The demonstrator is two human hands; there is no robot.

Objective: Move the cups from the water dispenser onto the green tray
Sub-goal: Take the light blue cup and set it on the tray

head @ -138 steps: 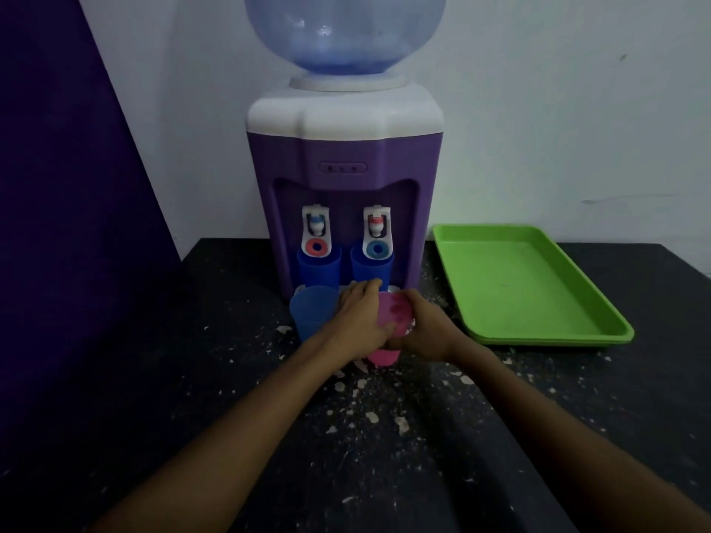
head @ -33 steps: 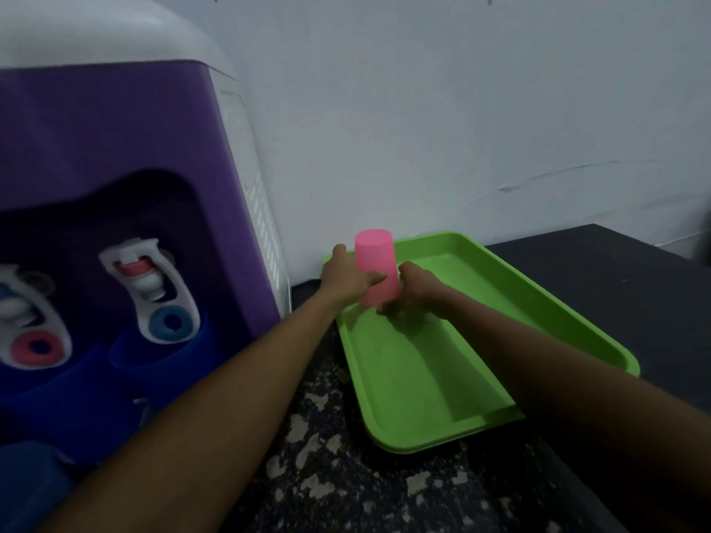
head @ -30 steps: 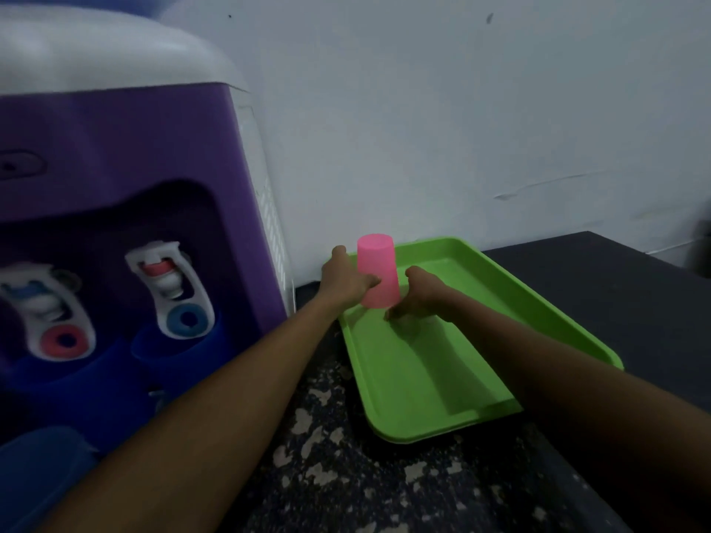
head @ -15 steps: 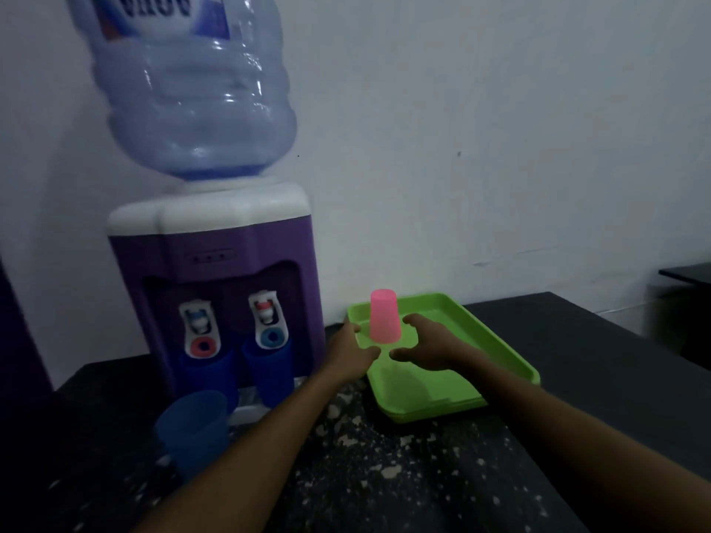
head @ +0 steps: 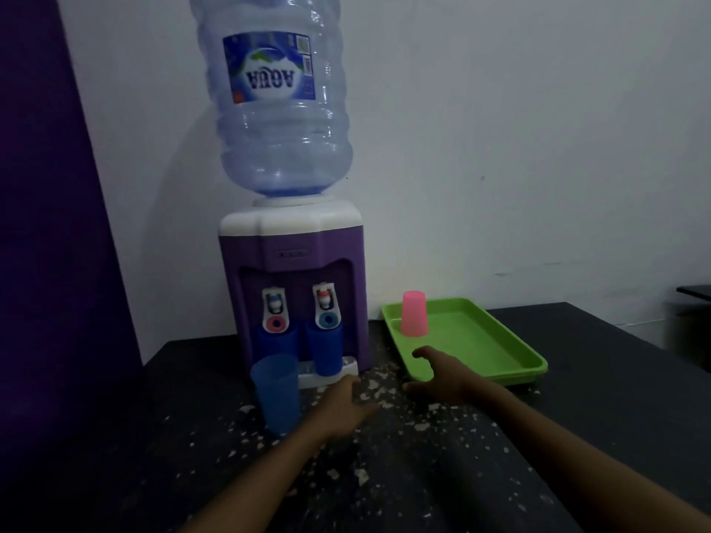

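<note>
A pink cup (head: 414,314) stands upside down at the back left of the green tray (head: 484,348). A light blue cup (head: 276,392) stands on the table in front of the purple water dispenser (head: 292,244). Two dark blue cups sit under the taps, one on the left (head: 275,340) and one on the right (head: 326,350). My left hand (head: 344,403) hovers empty just right of the light blue cup. My right hand (head: 442,375) is spread open, empty, at the tray's near left corner.
A big water bottle (head: 279,98) tops the dispenser. The black table (head: 423,475) is speckled with white flecks. A purple panel (head: 46,225) stands at the left, a white wall behind. A dark ledge (head: 694,292) shows at the far right.
Both hands set the pink cup upside down on the tray, let it go and drew back toward the table. The view pulled back and up, showing the whole dispenser.
</note>
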